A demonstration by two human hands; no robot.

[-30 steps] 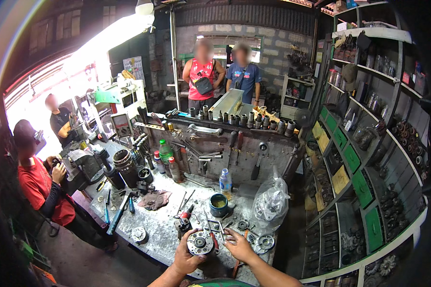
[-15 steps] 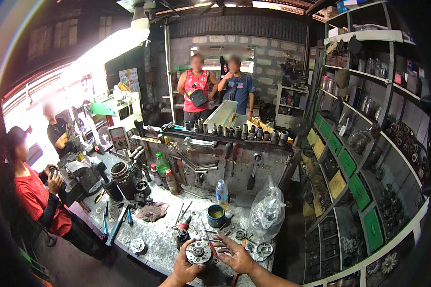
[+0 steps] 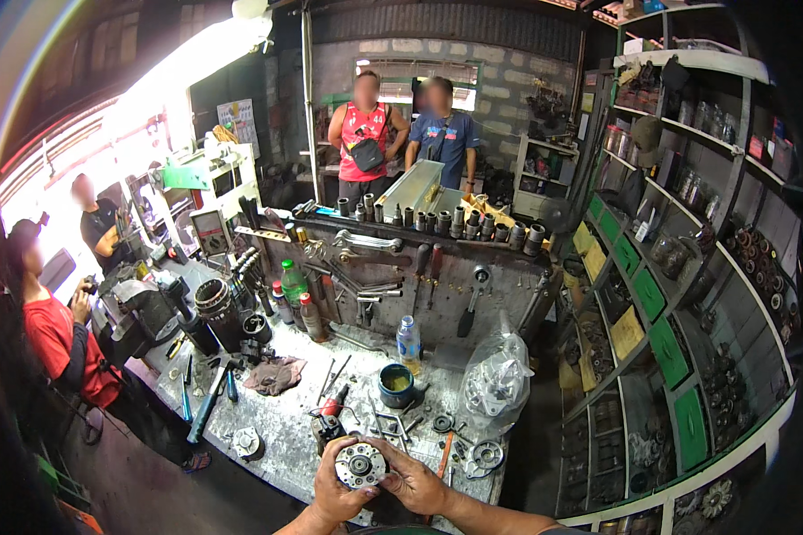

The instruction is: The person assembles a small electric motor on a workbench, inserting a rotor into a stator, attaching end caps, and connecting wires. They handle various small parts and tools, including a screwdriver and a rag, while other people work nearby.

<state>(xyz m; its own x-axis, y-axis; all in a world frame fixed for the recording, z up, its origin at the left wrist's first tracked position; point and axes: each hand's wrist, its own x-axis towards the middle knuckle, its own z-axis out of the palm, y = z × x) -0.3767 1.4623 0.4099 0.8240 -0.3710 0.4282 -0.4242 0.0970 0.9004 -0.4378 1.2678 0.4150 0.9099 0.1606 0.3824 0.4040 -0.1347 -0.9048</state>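
Between both hands is a round metal machine part (image 3: pixel 360 465) with a ring of holes and a raised centre, its face turned up. My left hand (image 3: pixel 332 489) wraps round its left side. On its right side my right hand (image 3: pixel 412 481) grips the rim, fingers curled partly behind it. Just beyond the left hand stands a dark cylindrical part with a red piece (image 3: pixel 334 407) on top. An orange-handled tool (image 3: pixel 445 455) lies by my right hand, next to a metal ring part (image 3: pixel 486 456). A blue cup (image 3: pixel 396 385) with yellowish contents sits farther back.
Hammer (image 3: pixel 210 406), brown rag (image 3: pixel 275 375) and bottles (image 3: pixel 310 316) occupy the left of the metal-topped bench (image 3: pixel 285 428). A plastic bag of parts (image 3: pixel 498 379) stands right. Sockets line the tool board (image 3: pixel 393 267) behind. Shelves (image 3: pixel 656 303) rise right; a person in red (image 3: pixel 58 343) stands left.
My right hand, spread open beside the round part before, has closed onto its right side. The part has shifted slightly left. The person in dark blue at the back has lowered a raised hand.
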